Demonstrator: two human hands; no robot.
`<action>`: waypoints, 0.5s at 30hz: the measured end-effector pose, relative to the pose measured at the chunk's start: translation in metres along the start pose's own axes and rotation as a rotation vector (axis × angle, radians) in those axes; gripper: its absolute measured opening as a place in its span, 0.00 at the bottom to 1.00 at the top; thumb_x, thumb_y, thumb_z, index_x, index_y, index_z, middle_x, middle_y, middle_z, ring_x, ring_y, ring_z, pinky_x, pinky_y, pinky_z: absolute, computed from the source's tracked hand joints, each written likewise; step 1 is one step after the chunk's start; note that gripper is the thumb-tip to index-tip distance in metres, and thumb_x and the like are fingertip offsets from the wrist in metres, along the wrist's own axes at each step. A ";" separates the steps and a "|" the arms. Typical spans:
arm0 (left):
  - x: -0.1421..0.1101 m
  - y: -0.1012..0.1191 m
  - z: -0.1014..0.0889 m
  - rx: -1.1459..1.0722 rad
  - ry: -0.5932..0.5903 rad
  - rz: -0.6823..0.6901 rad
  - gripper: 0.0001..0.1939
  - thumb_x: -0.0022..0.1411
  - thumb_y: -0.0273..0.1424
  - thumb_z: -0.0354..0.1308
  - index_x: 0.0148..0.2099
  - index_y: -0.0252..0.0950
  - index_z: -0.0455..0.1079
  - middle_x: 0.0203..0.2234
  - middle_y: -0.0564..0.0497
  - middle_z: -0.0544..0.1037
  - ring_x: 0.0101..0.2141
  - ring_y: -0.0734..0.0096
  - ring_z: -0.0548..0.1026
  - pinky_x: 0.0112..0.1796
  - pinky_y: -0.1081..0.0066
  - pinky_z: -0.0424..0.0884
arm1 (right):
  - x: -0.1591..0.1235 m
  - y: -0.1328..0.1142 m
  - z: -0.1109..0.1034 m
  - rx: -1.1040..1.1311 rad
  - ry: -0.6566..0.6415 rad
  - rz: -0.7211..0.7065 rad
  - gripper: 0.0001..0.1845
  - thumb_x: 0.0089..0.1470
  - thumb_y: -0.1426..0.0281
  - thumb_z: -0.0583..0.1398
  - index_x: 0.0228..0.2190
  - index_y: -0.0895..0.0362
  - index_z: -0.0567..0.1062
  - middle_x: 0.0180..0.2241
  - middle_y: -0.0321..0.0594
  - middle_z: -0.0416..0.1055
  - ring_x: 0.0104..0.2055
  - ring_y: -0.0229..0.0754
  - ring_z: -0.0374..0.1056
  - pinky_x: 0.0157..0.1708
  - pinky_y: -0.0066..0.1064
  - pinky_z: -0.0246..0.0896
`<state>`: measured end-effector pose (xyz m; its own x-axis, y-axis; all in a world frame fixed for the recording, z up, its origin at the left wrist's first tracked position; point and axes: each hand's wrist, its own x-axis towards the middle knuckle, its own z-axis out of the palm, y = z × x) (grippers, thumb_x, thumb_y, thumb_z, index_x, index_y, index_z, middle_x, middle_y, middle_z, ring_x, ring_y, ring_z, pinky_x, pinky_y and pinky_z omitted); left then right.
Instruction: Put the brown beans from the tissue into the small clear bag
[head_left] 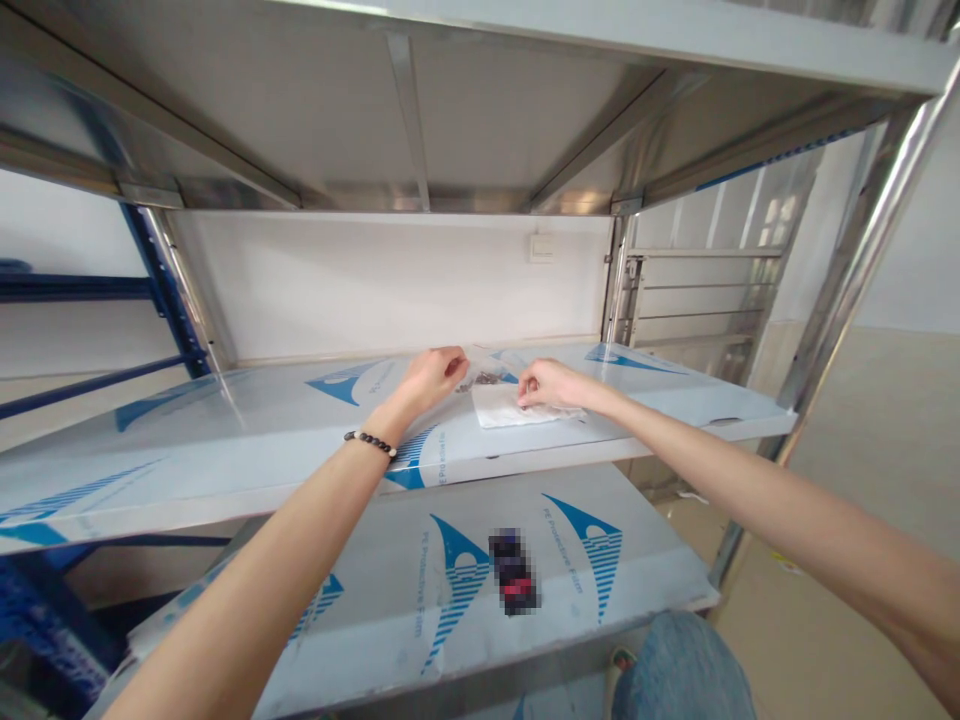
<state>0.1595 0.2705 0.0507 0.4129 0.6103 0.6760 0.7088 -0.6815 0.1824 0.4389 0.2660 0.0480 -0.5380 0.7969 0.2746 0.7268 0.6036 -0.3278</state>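
My left hand [437,374], with a beaded bracelet [371,442] on its wrist, is closed with the fingers curled at the left edge of a clear plastic bag [504,360]. Small brownish pieces [487,378] show in or beside that bag, too small to name. Over a flat white sheet [495,410], paper or cloth, my right hand [551,384] is closed in a pinch pointing down. Whatever either hand holds is hidden or too small to make out.
The film-covered metal shelf [255,425] carries these things. A metal shelf [345,120] hangs low overhead, with shiny posts [862,260] at the sides. On the lower shelf [360,620] lies a pixelated dark and red item [514,572]. My knee [682,670] is below.
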 end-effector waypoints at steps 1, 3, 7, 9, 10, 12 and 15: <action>0.000 0.000 0.000 0.006 -0.003 0.003 0.13 0.71 0.34 0.53 0.33 0.38 0.72 0.26 0.49 0.76 0.26 0.69 0.67 0.32 0.67 0.58 | 0.001 0.000 0.001 0.008 -0.005 0.003 0.03 0.52 0.71 0.70 0.30 0.57 0.86 0.30 0.40 0.80 0.32 0.42 0.72 0.35 0.34 0.61; -0.001 0.000 0.000 0.012 -0.003 0.005 0.13 0.71 0.34 0.53 0.33 0.38 0.71 0.26 0.49 0.76 0.26 0.69 0.66 0.32 0.67 0.57 | 0.003 -0.001 0.004 0.020 -0.017 0.017 0.02 0.52 0.72 0.69 0.30 0.57 0.85 0.30 0.41 0.81 0.32 0.43 0.73 0.35 0.35 0.61; -0.001 -0.001 0.001 0.017 -0.005 0.009 0.13 0.71 0.34 0.53 0.33 0.38 0.71 0.26 0.49 0.76 0.26 0.70 0.65 0.31 0.67 0.57 | 0.004 -0.006 0.008 0.029 -0.020 0.036 0.01 0.51 0.73 0.70 0.27 0.58 0.84 0.29 0.41 0.80 0.31 0.42 0.72 0.34 0.34 0.61; -0.001 -0.003 0.002 0.037 -0.010 0.021 0.13 0.71 0.34 0.53 0.34 0.38 0.71 0.25 0.50 0.74 0.25 0.69 0.63 0.31 0.67 0.56 | 0.002 -0.009 0.010 0.024 -0.009 0.032 0.02 0.51 0.74 0.69 0.27 0.58 0.83 0.28 0.41 0.79 0.30 0.42 0.71 0.33 0.34 0.60; -0.001 -0.004 0.003 0.049 -0.009 0.030 0.13 0.71 0.34 0.53 0.34 0.38 0.72 0.24 0.50 0.74 0.25 0.69 0.63 0.31 0.66 0.56 | 0.001 -0.011 0.011 0.020 -0.002 0.032 0.03 0.51 0.75 0.69 0.26 0.58 0.83 0.28 0.40 0.79 0.30 0.41 0.71 0.33 0.34 0.60; -0.001 -0.005 0.004 0.066 -0.005 0.041 0.13 0.71 0.34 0.53 0.33 0.39 0.71 0.24 0.51 0.72 0.24 0.70 0.61 0.31 0.65 0.55 | -0.001 -0.015 0.013 0.014 0.013 0.040 0.03 0.51 0.76 0.68 0.26 0.58 0.83 0.27 0.40 0.79 0.30 0.41 0.71 0.32 0.34 0.59; -0.002 -0.004 0.003 0.054 0.002 0.039 0.13 0.71 0.32 0.53 0.32 0.39 0.69 0.23 0.52 0.72 0.24 0.70 0.60 0.31 0.65 0.54 | -0.002 -0.017 0.013 0.045 0.030 0.041 0.04 0.50 0.77 0.67 0.27 0.57 0.82 0.27 0.40 0.79 0.29 0.41 0.71 0.32 0.34 0.60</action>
<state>0.1577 0.2740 0.0463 0.4394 0.5828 0.6835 0.7223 -0.6816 0.1169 0.4222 0.2545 0.0415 -0.4950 0.8202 0.2869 0.7273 0.5717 -0.3796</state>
